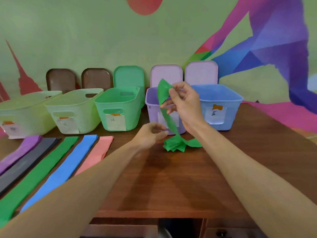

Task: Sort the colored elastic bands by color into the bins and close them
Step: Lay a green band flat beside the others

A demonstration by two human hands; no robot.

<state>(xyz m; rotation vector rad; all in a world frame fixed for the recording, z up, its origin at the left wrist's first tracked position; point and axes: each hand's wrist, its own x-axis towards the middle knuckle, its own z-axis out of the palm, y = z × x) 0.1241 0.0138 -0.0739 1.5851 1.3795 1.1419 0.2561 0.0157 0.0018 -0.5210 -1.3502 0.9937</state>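
Right hand (pixel 184 107) pinches green band (pixel 169 119), left hand (pixel 151 133) perhaps touching.

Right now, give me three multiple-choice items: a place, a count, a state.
1. Where is the lower end of the green band that the right hand holds up? A in the green bin; B bunched on the table; C on the blue band.
2. How many bands lie flat at the table's left? A five; B three; C seven.
3. The lids of the bins are: A fitted; B stacked; C leaning on the wall.
Answers: B, it crumples before the purple bin; A, purple, grey, green, blue, pink; C, all five stand behind open bins.
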